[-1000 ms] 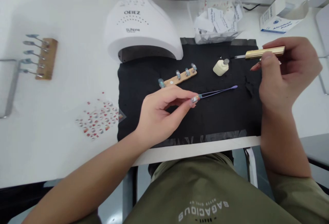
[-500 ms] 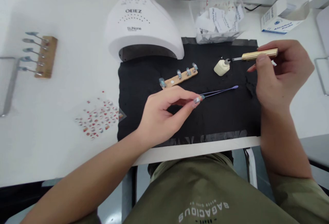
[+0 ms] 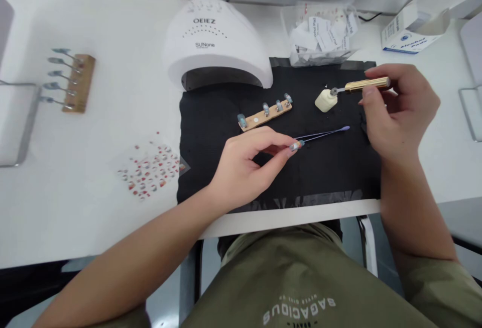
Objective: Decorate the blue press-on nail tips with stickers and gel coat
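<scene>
Between thumb and forefinger, my left hand (image 3: 248, 167) pinches a decorated false nail (image 3: 300, 144) with blue-grey and orange on it. My right hand (image 3: 399, 107) is closed round the gold handle of a nail polish brush (image 3: 367, 84). The brush's thin end is at the mouth of a cream polish bottle (image 3: 326, 100), which leans on the black mat (image 3: 331, 172). Purple tweezers (image 3: 327, 133) lie on the mat just beyond the held nail, partly hidden by my left hand. Behind that hand is a wooden strip (image 3: 259, 120) with several blue-grey false nails on it.
A white nail lamp (image 3: 222, 41) stands at the back of the mat. Right of it are a clear box of alcohol pads (image 3: 320, 36) and an alcohol pads carton (image 3: 410, 31). On the left are a sticker sheet (image 3: 150, 170) and a wooden block with nails on stems (image 3: 80, 84).
My right hand has moved left, bringing the brush's end from just outside the bottle's mouth into it. My left hand keeps its pinch on the false nail. The view has shifted slightly.
</scene>
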`<state>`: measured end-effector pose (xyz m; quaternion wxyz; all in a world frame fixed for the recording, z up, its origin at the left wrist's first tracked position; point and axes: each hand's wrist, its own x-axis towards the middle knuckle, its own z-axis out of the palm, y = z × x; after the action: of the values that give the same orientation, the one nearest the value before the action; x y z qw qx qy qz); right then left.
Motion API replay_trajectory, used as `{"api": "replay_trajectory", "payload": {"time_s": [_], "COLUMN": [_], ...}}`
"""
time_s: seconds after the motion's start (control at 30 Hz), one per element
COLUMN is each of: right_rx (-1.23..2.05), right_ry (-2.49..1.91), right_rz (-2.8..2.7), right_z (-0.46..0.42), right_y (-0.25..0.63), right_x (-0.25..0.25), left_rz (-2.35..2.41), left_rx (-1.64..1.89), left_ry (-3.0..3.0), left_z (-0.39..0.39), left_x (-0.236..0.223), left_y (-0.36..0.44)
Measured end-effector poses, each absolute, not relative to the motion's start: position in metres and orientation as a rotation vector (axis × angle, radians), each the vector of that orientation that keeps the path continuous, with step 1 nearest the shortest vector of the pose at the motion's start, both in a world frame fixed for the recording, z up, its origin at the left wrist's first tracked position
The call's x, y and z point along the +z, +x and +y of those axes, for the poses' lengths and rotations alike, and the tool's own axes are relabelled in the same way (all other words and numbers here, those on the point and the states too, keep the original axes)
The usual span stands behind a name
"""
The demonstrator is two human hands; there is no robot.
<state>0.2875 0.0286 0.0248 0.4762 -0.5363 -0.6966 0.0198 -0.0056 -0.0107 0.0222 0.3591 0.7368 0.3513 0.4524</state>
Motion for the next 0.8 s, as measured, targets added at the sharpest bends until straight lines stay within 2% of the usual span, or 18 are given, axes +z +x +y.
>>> {"api": "replay_trajectory", "payload": {"time_s": [0.27,0.4,0.57,0.8], "right_rx": [-0.018,0.139,0.071,0.078], "right_ry": [-1.11,-1.203,-1.325,-1.425], "right_rz": [-1.945,-1.946,-2.183,-2.057], "right_z": [0.036,0.036,0.047,0.065], "right_y": [0.289,0.282,0.281,0.277], "right_x": [0.028,0.038,0.054,0.065], "left_rz": [0.839,0.848,0.817,0.819], "left_rx": [1.19,1.148,1.148,1.124], "left_ry": [1.891,1.879,1.874,1.867], "left_z": [-0.013,-0.013,-0.014,-0.015], "left_x": [0.021,0.019,0.02,0.02], "left_y": [-0.003,-0.002,-0.002,-0.002]}}
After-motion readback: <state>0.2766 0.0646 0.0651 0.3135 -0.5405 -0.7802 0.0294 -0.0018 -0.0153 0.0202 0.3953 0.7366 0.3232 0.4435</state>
